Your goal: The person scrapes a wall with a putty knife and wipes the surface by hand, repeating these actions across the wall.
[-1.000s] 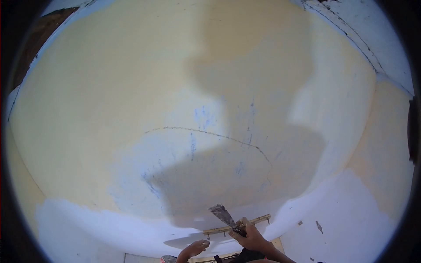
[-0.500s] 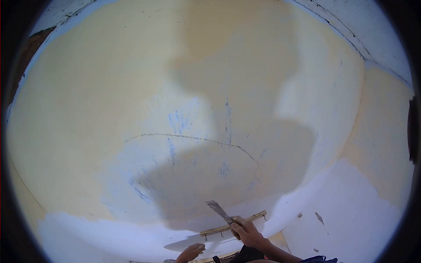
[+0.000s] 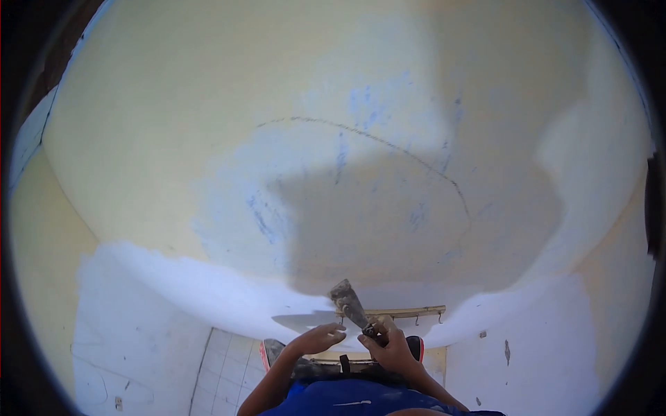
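Head view: right hand (image 3: 397, 350) holds a putty knife (image 3: 349, 301) by its handle, blade pointing up and left, dark residue on the blade face. The knife sits low against the wall (image 3: 173, 139), in front of the lower edge of the shaded patch and just above the wooden hook rail (image 3: 409, 313). Whether the blade edge touches the wall cannot be told.

Right fingers (image 3: 380, 331) are wrapped closed round the handle, thumb on top, a firm grip. Left hand (image 3: 316, 340) is beside it and holds nothing; its fingers (image 3: 338, 331) are loosely extended, tips just beside the neck of the knife. Contact with the blade is not clear.

Surroundings: a thin curved crack (image 3: 388, 142) runs across the upper part of the patched area; a white filler band (image 3: 208, 291) borders the yellow paint along the wall's lower edge; tiled floor (image 3: 222, 367) shows below left.

Judgement on technique: the blade looks loaded or dirty, so the edge probably wants wiping clean before it meets the surface, since dried bits would drag lines. Hold the blade at a shallow angle, press evenly across its width, and pull in one long stroke rather than dabs. Left fingers should stay off the sharp edge, steadying at the neck only.
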{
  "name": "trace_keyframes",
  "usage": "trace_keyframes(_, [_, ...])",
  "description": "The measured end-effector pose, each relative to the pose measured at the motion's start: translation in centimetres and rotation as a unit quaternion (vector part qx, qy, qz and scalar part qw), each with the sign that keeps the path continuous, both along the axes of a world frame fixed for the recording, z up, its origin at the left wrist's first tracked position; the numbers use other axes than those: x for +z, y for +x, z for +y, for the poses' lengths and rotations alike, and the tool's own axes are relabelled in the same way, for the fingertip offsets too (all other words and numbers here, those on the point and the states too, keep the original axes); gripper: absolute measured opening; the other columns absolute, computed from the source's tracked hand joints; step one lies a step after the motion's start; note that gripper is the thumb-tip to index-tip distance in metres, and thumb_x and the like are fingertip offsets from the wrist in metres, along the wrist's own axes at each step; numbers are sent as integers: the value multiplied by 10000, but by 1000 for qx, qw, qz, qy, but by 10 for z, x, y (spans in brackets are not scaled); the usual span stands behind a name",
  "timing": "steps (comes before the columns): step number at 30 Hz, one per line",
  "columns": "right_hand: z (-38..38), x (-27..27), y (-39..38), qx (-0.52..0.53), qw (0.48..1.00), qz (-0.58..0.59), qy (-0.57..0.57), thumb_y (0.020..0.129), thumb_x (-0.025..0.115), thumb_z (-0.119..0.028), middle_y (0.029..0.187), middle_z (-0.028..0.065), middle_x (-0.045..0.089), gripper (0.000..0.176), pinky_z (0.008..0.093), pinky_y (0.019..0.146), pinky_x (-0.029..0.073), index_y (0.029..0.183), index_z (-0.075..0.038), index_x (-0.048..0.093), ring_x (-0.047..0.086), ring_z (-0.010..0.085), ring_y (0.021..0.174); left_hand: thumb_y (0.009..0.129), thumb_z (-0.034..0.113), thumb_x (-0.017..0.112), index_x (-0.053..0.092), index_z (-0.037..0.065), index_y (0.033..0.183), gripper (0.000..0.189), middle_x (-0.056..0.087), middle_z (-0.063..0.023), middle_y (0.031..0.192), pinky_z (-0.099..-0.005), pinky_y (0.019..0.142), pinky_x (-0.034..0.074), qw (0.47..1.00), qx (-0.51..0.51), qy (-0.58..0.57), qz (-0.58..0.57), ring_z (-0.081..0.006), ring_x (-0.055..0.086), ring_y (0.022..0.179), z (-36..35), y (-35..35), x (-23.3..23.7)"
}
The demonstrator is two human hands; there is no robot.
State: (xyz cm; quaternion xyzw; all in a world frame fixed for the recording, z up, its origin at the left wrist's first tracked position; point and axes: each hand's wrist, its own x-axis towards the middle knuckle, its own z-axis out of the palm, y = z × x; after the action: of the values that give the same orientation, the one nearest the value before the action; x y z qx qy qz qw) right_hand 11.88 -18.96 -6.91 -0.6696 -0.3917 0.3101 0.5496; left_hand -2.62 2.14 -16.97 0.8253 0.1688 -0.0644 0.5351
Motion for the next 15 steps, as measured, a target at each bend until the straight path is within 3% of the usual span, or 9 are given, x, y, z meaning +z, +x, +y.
trace_keyframes(2, [1, -6, -3, -18, 998, 66, 4, 962, 773, -108, 862, 84, 677, 362, 276, 568, 483, 1180, 19, 513, 612, 82, 675, 1060, 405, 606, 603, 4, 1394, 523, 678, -255, 1308, -433, 1057, 502, 999, 18, -36, -9, -361, 644, 1254, -8, -1, 32])
trace_keyframes(4, [2, -12, -5, -40, 994, 83, 57, 965, 731, -46, 828, 78, 637, 344, 270, 514, 479, 1188, -1, 472, 597, 98, 607, 1043, 297, 641, 578, -18, 1420, 496, 657, -250, 1334, -432, 1067, 499, 984, 38, 114, -131, -358, 624, 1276, -15, 1, 52])
trace_keyframes(6, [5, -7, 0, -62, 987, 98, 111, 968, 688, 17, 795, 72, 598, 346, 264, 459, 476, 1196, -21, 431, 583, 113, 539, 992, 195, 692, 575, -7, 1424, 491, 603, -285, 1403, -464, 1091, 490, 929, 103, 205, -292, -412, 586, 1328, -15, 6, 90])
trace_keyframes(8, [9, 3, 4, -115, 969, 95, 195, 975, 631, 52, 767, 67, 566, 342, 270, 441, 463, 1201, -39, 392, 553, 118, 502, 945, 152, 725, 519, 5, 1478, 591, 447, -356, 1532, -563, 1151, 421, 827, 147, 362, -404, -509, 460, 1427, 4, 10, 125])
trace_keyframes(10, [10, 2, 12, -115, 969, 69, 207, 986, 600, 49, 757, 60, 553, 344, 267, 422, 431, 1239, -43, 386, 519, 113, 473, 928, 217, 748, 417, 16, 1561, 742, 242, -419, 1612, -696, 1165, 323, 755, 165, 489, -405, -640, 281, 1473, 25, 9, 160])
trace_keyframes(12, [11, 15, 16, -122, 967, 84, 209, 990, 615, 43, 783, 57, 563, 350, 263, 457, 447, 1241, -31, 383, 526, 101, 521, 941, 323, 729, 330, 24, 1617, 840, 143, -452, 1622, -773, 1154, 232, 706, 176, 576, -372, -709, 169, 1469, 52, 15, 177])
trace_keyframes(13, [12, 19, 14, -115, 967, 84, 212, 1024, 586, -20, 779, 56, 560, 254, 260, 453, 435, 1205, -26, 408, 506, 106, 502, 941, 323, 729, 330, 24, 1617, 840, 143, -452, 1622, -773, 1154, 232, 707, 190, 575, -366, -709, 169, 1469, 65, 18, 184])
trace_keyframes(15, [11, 21, 13, -96, 970, 76, 211, 1035, 574, -51, 760, 57, 555, 200, 265, 444, 434, 1175, -27, 432, 501, 110, 492, 961, 412, 684, 305, 27, 1635, 865, 111, -450, 1634, -798, 1141, 190, 651, 232, 636, -344, -721, 145, 1469, 86, 32, 196])
